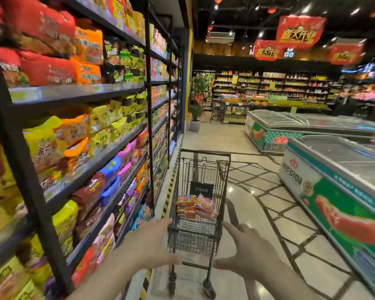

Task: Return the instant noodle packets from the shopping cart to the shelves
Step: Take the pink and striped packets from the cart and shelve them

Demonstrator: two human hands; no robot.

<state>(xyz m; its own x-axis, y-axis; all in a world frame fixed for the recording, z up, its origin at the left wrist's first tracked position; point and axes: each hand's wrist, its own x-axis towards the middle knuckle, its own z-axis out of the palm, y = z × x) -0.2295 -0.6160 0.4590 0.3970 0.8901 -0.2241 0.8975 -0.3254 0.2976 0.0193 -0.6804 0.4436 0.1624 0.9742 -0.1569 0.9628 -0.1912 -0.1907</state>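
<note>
Two hands reach toward one black wire shopping cart [200, 191]: the left hand [148, 245] and the right hand [247, 251] both have straight, spread fingers that hold nothing, and the cart's near end stands between their fingertips, whether touching them or not I cannot tell. Beyond the fingers, at the far end of the basket, lie the instant noodle packets: an orange stack [186, 206] on the left and a pink stack [206, 207] just beside it on the right, soft glossy plastic pillows; their exact count and printing are too blurred to tell. A small black sign [201, 189] stands behind them, its writing unreadable. Left of the left fingers run black metal shelves [78, 94] packed with red, orange, yellow, purple and blue noodle bags. Right of the right fingers stand two glass-topped chest freezers [338, 191]. Three red hanging banners [300, 31] carry yellow Chinese characters, blurred.
</note>
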